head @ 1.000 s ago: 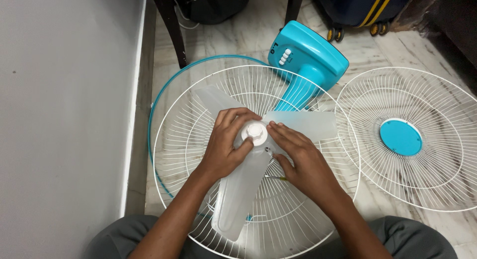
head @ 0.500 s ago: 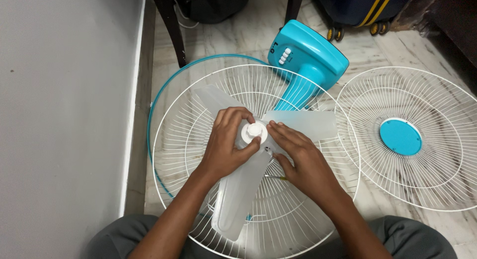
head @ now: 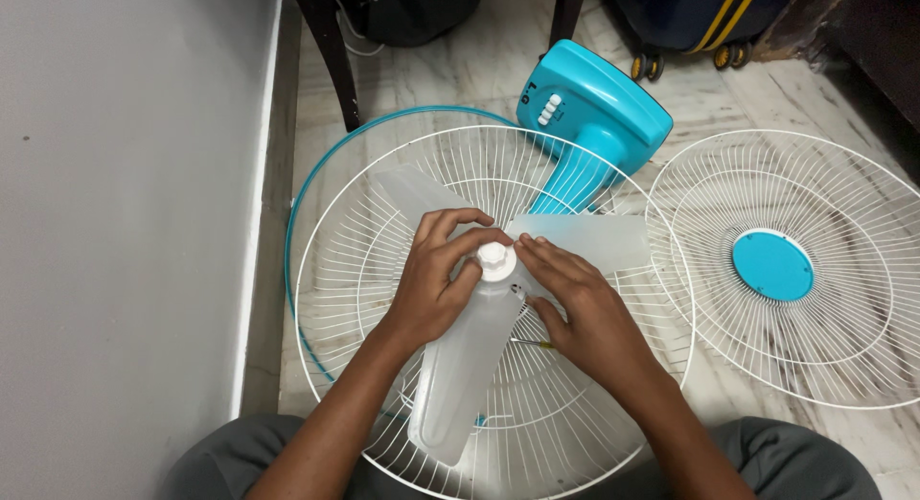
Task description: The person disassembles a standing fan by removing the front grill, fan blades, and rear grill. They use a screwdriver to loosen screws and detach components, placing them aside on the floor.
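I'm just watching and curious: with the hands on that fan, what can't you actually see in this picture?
- Head view: the blade hub under the white cap is covered by the left hand and right hand.
- The thin yellow-tipped tool on the rear grille is mostly hidden by the right hand.
- The front grille is cut by the right edge.
- The button marks on the blue base are too small.

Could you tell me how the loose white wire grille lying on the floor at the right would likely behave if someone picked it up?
The loose grille is thin open wire, so probably light for its span. Gripped at one edge it may flex and sag a little. Its round rim could let it roll if stood upright.
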